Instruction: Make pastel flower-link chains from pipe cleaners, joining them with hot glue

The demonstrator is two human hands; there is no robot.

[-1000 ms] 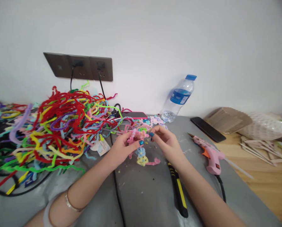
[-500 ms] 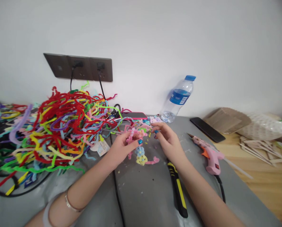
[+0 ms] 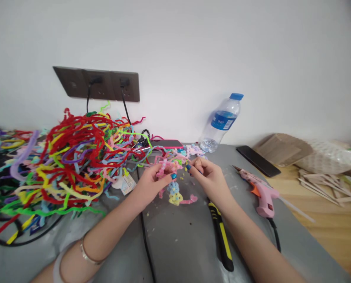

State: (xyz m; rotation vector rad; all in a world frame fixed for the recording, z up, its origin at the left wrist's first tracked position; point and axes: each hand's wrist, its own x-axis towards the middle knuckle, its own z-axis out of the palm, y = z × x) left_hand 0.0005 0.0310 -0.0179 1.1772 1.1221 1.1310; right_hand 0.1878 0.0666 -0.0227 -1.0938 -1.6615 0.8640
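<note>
Grey padding is covering the worktop point(image 3: 178, 243) against a white wall, where cords are hanging from a dark socket panel point(image 3: 97, 83). Near the middle of the worktop, the left hand point(image 3: 151, 184) is pinching a pastel chain of pipe-cleaner flowers point(image 3: 173, 192) between thumb and fingers, its tail trailing onto the padding, while the right hand point(image 3: 210, 177) is nipping the upper end with its fingertips closed, just beside the left. That chain is looking feather-light, fuzzy and soft, with wire inside that will bend and keep a shape; I would judge it best taken at a twisted joint between blossoms, since the loops will squash easily. Along the left edge a big tangle of coloured pipe cleaners point(image 3: 72, 157) is spilling towards the back. A water bottle point(image 3: 221, 124) is leaning at the back edge, its blue label too small to read. A yellow-and-black utility knife point(image 3: 221, 236) is lying under the right forearm, a pink glue gun point(image 3: 260, 192) is resting near the right edge, and a dark phone point(image 3: 258, 160) is lying behind it.
</note>
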